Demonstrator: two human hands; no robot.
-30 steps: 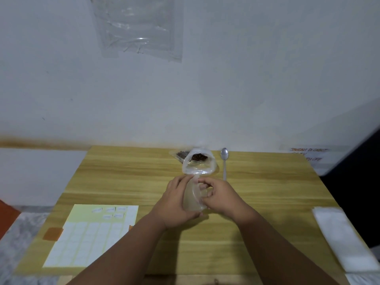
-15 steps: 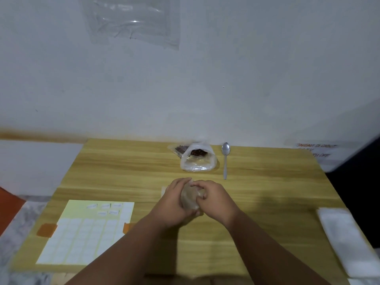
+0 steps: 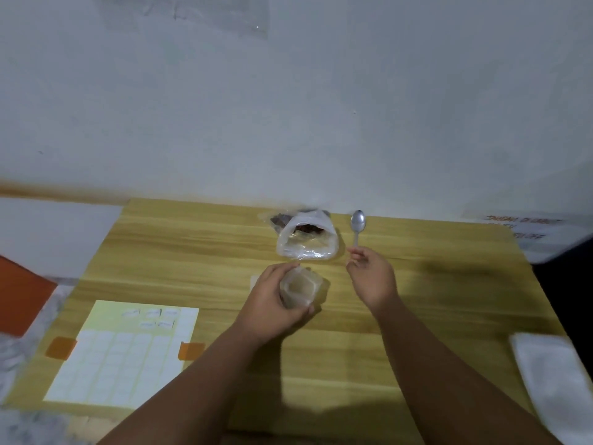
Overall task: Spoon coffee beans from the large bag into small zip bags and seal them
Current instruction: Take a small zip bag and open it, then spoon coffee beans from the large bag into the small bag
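We see the light wooden table [image 3: 449, 300] butting its far edge against the pale wall [image 3: 288, 107] across the middle of the frame. The large clear plastic bag of dark coffee beans [image 3: 306, 240] lies just inside that edge, upper centre, with its mouth facing us. The silver metal spoon [image 3: 357, 223] lies just to the right of it, apart from it, bowl towards the wall. A broad stretch of wood separates the hands from the white folded stack [image 3: 558, 383] at the lower right edge. On the lower left, the pale yellow sheet of white labels [image 3: 122, 358] lies taped down with orange tabs [image 3: 61, 347] near the table's left edge. Wood also runs between the sheet and the forearms.

The hands are apart. The left hand [image 3: 272, 303], at the centre of the frame, curls round the small clear zip bag [image 3: 301, 289] and holds it upright with its mouth spread open; we see no beans in it. The right hand [image 3: 373, 279] reaches up and to the right, palm turned inward. Its fingertips [image 3: 353, 252] are at the tip of the spoon's handle. We cannot tell whether they have closed on it.
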